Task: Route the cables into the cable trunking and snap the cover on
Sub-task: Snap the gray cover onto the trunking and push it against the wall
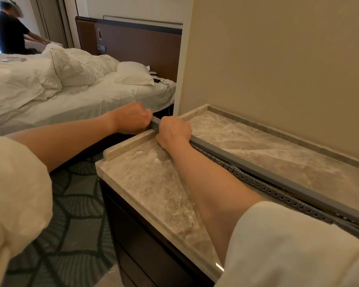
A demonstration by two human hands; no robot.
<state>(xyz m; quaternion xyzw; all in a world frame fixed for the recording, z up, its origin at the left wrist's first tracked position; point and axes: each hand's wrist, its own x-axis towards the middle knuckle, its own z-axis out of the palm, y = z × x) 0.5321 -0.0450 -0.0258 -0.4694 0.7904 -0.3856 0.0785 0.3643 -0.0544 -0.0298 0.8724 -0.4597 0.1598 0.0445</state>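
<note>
The trunking [263,179] runs diagonally across my desk [153,189], splitting the bare marble; the wall [278,69] closes the far side, and the bed [71,100] stands left.

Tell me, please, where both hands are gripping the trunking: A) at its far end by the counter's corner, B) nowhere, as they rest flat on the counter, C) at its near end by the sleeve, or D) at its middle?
A: the left hand and right hand close on the far end of the trunking, at the corner of the counter.
</note>
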